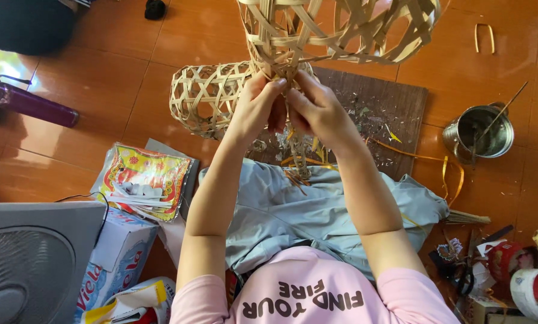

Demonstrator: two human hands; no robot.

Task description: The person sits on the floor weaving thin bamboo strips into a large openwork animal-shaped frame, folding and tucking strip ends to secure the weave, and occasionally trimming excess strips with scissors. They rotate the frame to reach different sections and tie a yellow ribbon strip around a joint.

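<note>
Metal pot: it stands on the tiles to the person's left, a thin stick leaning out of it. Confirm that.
Wrong side. In the head view the metal pot stands on the tiles to the person's right, beyond the wooden board. A thin stick does lean out of it.

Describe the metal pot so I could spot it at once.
Start at the dark board on the orange floor beyond the hands. Just right of its edge stands the pot, round and shiny. Unlike the woven baskets nearby, it is bare metal with a thin stick leaning out.
</note>
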